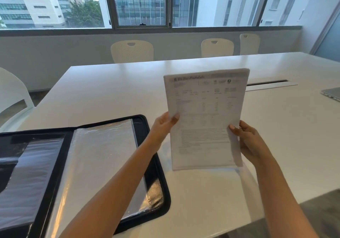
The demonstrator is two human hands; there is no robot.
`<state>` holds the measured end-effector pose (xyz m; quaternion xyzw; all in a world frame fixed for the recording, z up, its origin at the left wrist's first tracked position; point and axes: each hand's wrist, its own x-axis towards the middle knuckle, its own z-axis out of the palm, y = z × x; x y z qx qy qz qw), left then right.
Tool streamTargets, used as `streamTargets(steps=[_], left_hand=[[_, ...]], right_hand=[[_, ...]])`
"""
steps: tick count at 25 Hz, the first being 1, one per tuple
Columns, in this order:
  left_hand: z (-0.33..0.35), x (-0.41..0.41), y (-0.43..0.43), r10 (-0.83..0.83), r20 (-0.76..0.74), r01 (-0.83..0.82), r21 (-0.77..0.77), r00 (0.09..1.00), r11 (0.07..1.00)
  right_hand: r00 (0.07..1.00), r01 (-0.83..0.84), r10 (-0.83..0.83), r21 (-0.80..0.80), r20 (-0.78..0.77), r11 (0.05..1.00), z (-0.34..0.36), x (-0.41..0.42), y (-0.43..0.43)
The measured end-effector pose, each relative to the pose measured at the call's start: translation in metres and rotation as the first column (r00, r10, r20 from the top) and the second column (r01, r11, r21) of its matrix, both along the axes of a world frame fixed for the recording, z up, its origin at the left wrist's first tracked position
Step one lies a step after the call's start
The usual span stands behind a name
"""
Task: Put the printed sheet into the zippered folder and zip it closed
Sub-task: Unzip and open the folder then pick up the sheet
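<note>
Printed sheet [204,112] held upright over the counter [276,127], right of the open zippered folder [156,173], pinched at its side edges by left hand [162,125] and right hand [246,138]; light and floppy, so I'd keep both edges supported.

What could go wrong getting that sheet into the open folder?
The white printed paper sheet is pinched only at its side edges by the left hand and right hand, so it may buckle or crease. It could slide off the glossy clear plastic sleeves inside the open black zippered folder. An edge left over the zip track might snag when zipping.
</note>
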<state>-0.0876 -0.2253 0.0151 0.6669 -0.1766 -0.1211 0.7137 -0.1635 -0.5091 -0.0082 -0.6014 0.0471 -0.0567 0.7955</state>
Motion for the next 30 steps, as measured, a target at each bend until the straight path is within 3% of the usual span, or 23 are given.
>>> streamTargets(steps=[2,5,9,13,18,23,28,30], left_hand=[[0.014,0.002,-0.006,-0.060,0.029,0.063,-0.159,0.998,0.985],[0.028,0.003,-0.012,-0.067,0.114,0.093,-0.241,0.991,0.966],[0.023,0.000,-0.008,-0.063,0.158,0.096,-0.216,0.986,0.972],[0.015,-0.008,-0.006,-0.058,0.120,0.075,-0.145,0.991,0.987],[0.021,-0.011,-0.015,0.066,0.070,-0.057,-0.115,0.995,0.992],[0.019,-0.006,-0.015,0.239,-0.141,-0.260,-0.150,0.961,0.954],[0.016,-0.005,-0.013,0.258,-0.492,-0.424,-0.262,0.832,0.867],[0.015,-0.008,-0.017,0.221,-0.579,-0.469,-0.322,0.785,0.823]], right_hand=[[0.998,0.004,-0.005,0.017,0.063,1.000,0.011,0.001,0.006],[0.990,0.027,-0.023,-0.024,0.136,0.999,0.030,0.006,0.012],[0.985,0.018,0.000,-0.102,0.174,0.995,0.038,0.008,0.013],[0.993,-0.017,0.031,-0.123,0.113,0.992,0.026,0.007,0.015],[0.993,-0.053,0.067,-0.144,0.098,0.988,0.023,0.002,0.017],[0.995,-0.091,0.095,-0.118,0.029,0.989,0.019,-0.003,0.007],[0.999,0.033,-0.043,0.307,0.026,0.951,0.004,-0.009,0.032],[0.995,0.080,-0.098,0.383,0.026,0.920,-0.003,-0.005,0.058]])
